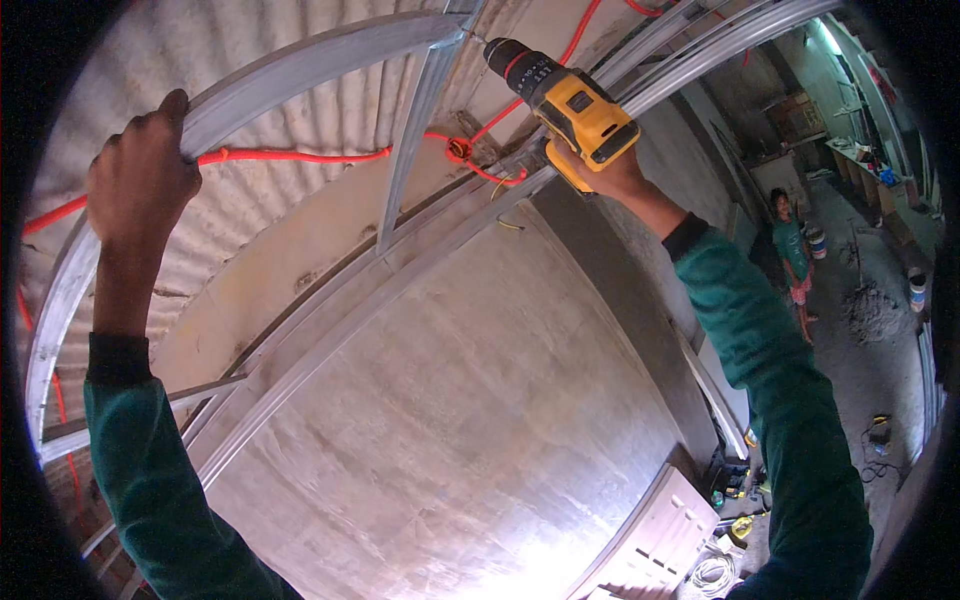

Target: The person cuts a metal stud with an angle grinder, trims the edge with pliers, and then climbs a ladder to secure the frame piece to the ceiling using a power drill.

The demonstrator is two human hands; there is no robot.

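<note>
My right hand (618, 178) is wrapped round the grip of a yellow and black cordless drill (590, 112), raised overhead. Its bit reaches toward the joint where a long metal channel (320, 65) meets a crossing metal strut (420, 125); whether the tip touches the metal is too small to tell. At the left, my left hand (143, 172) is closed round the long channel, fingers over its upper edge. A red conduit (300, 156) runs behind the channel and the strut, with a round orange-red box (459, 149) between the strut and the drill.
Corrugated roofing (250, 40) lies above the frame. Below stands a plastered wall (430, 400). Down on the right, another person (790, 250) stands on the floor, near buckets and a rubble pile (873, 312). Tools, coiled white cable (712, 573) and a slotted pale panel (660, 535) lie at lower right.
</note>
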